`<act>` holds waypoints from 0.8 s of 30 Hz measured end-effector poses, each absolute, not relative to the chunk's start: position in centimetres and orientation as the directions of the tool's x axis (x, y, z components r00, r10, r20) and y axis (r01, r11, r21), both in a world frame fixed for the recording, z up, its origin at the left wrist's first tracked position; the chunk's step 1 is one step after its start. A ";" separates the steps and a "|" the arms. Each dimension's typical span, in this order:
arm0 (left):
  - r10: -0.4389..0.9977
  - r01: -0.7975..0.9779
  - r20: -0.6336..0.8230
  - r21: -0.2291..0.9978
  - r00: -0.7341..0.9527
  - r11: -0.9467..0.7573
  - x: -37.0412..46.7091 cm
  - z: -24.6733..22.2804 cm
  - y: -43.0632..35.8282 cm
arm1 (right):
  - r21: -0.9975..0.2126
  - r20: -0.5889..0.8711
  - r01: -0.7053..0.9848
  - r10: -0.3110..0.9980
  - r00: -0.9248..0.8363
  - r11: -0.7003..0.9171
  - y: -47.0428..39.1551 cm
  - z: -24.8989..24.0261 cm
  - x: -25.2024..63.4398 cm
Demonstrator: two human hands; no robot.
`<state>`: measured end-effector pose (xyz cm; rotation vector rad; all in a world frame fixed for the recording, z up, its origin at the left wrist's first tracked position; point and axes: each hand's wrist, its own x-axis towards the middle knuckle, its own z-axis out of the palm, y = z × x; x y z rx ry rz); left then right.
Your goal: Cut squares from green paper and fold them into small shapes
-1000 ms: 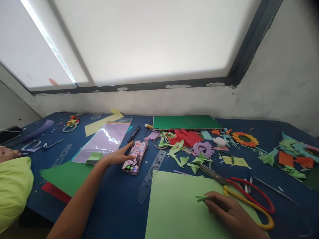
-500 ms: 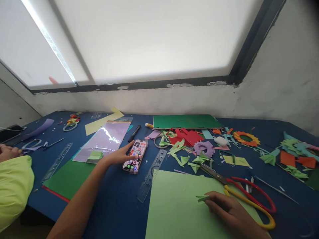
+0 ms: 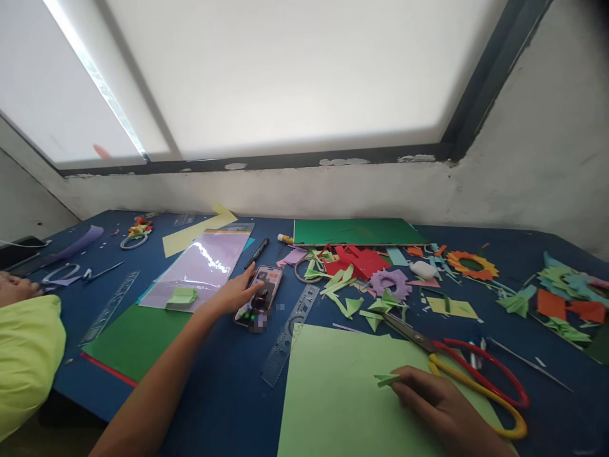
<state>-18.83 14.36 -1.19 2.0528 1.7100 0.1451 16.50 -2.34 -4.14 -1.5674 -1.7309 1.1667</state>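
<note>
My left hand (image 3: 238, 293) rests on the phone (image 3: 267, 283), fingers apart, one fingertip on its screen, which shows a dark picture. In my right hand (image 3: 428, 397), between thumb and fingers, is a small folded green paper (image 3: 386, 379), held over a light green sheet (image 3: 333, 393). Scissors (image 3: 469, 374) with red and yellow handles lie across the sheet's right side, beside my right hand. A clear ruler (image 3: 289, 336) lies between phone and sheet.
A person's yellow sleeve (image 3: 28, 362) and hand are at the far left. Paper scraps (image 3: 356, 261), a green board (image 3: 356, 232), a purple packet (image 3: 204, 266) and a marker (image 3: 257, 252) lie toward the back. A paper ring (image 3: 471, 265) and compass (image 3: 530, 363) are at right.
The phone's screen has gone from rows of app icons to a dark picture. My left thumb has shifted slightly up the screen. My right hand has stayed in place.
</note>
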 end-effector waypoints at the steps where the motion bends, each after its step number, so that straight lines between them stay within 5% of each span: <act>1: 0.956 0.899 -0.192 0.420 0.223 -0.125 -18.9 -1.2 14.4 | -0.853 -0.163 0.521 0.968 -0.188 -0.043 -2.3 -4.1 16.5; 13: 0.970 0.796 0.119 0.555 0.214 -0.243 -18.8 -4.4 17.3 | -0.824 -0.183 0.565 0.961 -0.207 -0.035 -2.5 -4.9 17.0; 24: 0.963 0.711 0.052 0.664 0.265 -0.231 -19.7 -3.6 17.3 | -0.812 -0.197 0.581 0.962 -0.190 -0.051 -2.6 -4.5 16.9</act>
